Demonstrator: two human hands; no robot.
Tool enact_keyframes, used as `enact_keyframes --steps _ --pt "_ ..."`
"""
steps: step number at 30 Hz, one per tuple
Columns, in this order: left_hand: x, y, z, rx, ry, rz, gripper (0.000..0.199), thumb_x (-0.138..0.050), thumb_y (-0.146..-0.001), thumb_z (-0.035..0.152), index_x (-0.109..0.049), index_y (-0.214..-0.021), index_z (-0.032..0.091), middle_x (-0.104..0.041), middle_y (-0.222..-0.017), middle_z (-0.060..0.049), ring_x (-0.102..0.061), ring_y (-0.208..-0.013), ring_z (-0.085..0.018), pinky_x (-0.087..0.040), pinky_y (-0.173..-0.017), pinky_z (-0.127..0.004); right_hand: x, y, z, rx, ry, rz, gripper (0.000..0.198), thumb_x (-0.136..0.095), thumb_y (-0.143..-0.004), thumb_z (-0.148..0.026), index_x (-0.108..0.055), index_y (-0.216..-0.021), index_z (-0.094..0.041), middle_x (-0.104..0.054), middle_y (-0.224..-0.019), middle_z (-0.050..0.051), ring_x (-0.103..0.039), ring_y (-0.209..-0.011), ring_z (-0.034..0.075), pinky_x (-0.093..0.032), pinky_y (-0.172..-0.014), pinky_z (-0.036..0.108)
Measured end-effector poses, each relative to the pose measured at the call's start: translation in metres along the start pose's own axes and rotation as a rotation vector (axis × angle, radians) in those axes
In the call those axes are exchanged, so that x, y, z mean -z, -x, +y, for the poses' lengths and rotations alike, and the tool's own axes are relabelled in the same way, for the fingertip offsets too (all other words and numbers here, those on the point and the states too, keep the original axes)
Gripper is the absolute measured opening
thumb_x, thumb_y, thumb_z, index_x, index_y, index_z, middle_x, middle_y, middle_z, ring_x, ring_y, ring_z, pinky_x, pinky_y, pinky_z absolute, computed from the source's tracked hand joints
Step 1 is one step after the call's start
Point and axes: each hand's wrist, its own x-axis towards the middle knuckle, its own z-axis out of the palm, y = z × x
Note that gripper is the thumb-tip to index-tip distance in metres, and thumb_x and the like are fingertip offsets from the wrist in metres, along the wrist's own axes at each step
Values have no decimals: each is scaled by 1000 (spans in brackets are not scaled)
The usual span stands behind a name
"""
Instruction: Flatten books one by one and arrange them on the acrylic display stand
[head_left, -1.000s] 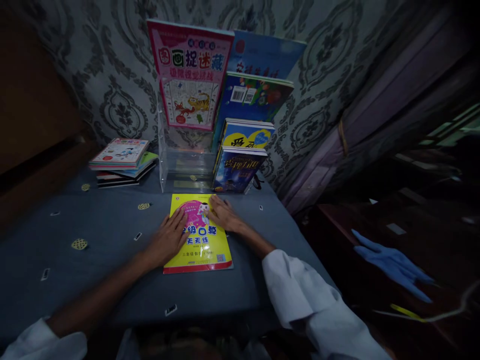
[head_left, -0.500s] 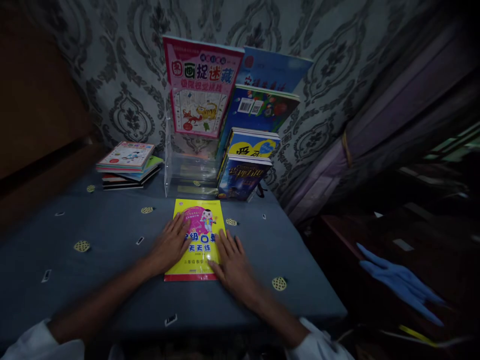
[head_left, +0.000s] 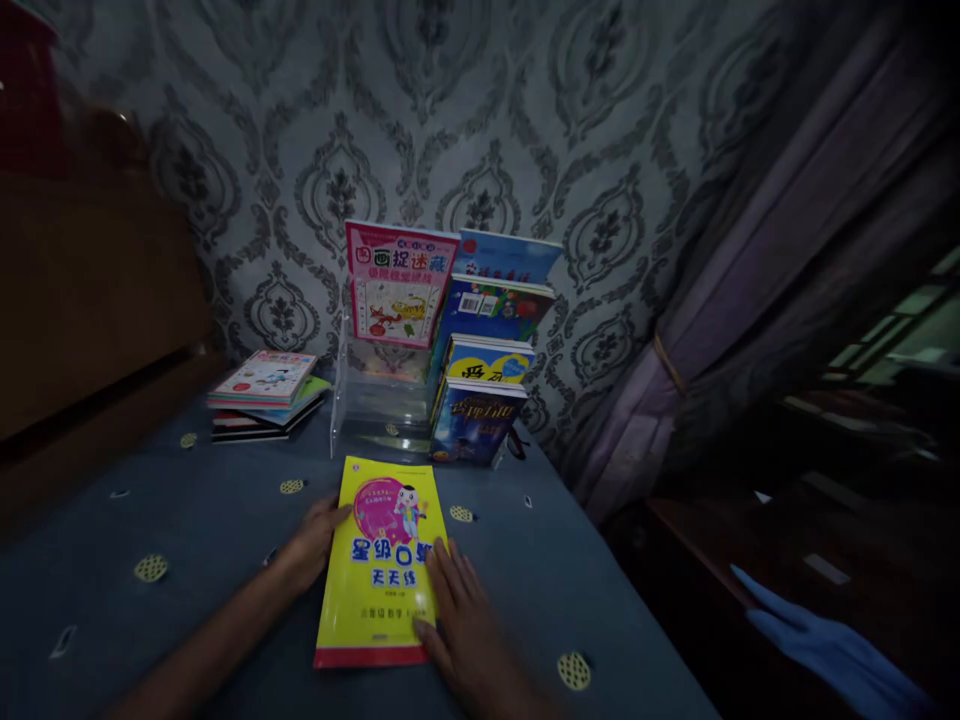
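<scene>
Left hand touches the left edge of the yellow book, grip unclear; right hand lies palm-down over its right side, fingers nearly together, thumb apart, before the clear stand

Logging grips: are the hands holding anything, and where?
Apparently the yellow book: left hand at its left edge, grip partly hidden; right hand resting on its lower right side.
</scene>
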Motion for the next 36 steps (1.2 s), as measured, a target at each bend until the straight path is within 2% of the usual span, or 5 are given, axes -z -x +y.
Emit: enact_keyframes --steps 9,15,21,27,36 --pt "-26 32 3 89 274 28 48 -92 -60 39 -63 -89 14 -76 -72 -11 -72 -57 -27 -60 -60 -39 -1 5 17 -75 -276 41 88 -59 -90 -56 -24 -159 -16 -15 -165 18 -21 -151 39 -31 -120 56" --pt "-30 42 18 8 298 170 47 -85 -71 38 -61 -105 18 -76 -77 -6 -73 -59 -27 -60 -57 -38 3 -2 7 -180 -1014 73 107 -69 -83 -57 -4 -161 -25 -69 -123 14 -69 -110 31 -56 -95 47" --pt "-24 45 27 -98 261 146 41 -83 -73 40 -63 -102 19 -74 -72 -3 -74 -62 -28 -57 -50 -32 18 -13 -15 -229 -1536 -190 70 -87 -63 -55 -68 -119 -17 -76 -83 6 -75 -90 29 -56 -89 46" --pt "-17 50 35 -185 251 204 42 -84 -72 37 -62 -102 18 -75 -77 -3 -73 -60 -24 -57 -50 -29 52 -12 -41 -156 -1538 -370 64 -90 -60 -50 -71 -112 -17 -78 -87 6 -76 -90 26 -57 -89 41" --pt "1 52 95 -331 68 -27 55 -87 -65 45 -66 -108 18 -77 -85 -6 -73 -67 -24 -58 -57 -30 95 -52 -41 -68 -1133 -368 51 -73 -81 -53 -68 -118 -19 -76 -97 8 -72 -67 14 -56 -60 23"
